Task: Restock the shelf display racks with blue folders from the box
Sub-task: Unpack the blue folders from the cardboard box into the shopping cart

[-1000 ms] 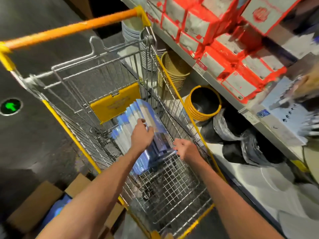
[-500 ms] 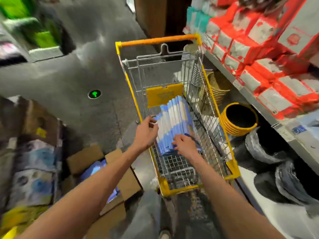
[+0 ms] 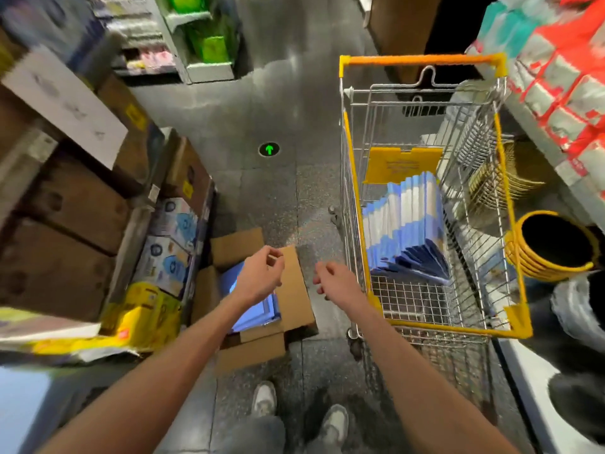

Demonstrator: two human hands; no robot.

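An open cardboard box point(image 3: 291, 290) lies on the floor at centre, with blue folders point(image 3: 253, 309) inside it. My left hand point(image 3: 258, 276) hovers above the box, fingers loosely curled, holding nothing. My right hand point(image 3: 334, 280) hangs empty between the box and the shopping cart point(image 3: 353, 178), fingers relaxed. A fanned stack of blue and white folders point(image 3: 406, 224) leans inside the cart against its yellow flap.
Shelves with brown cartons point(image 3: 65, 208) and boxed goods stand on the left. On the right are a shelf of red-and-white packs point(image 3: 563, 86), wicker baskets point(image 3: 504, 181) and stacked yellow-rimmed tubs point(image 3: 553, 247). A green floor arrow point(image 3: 269, 149) marks the grey aisle. My shoes point(image 3: 265, 398) show below.
Both hands let go of the folder stack in the cart and drew back left, out of the cart. My left hand now hangs over the floor box. The view swung left.
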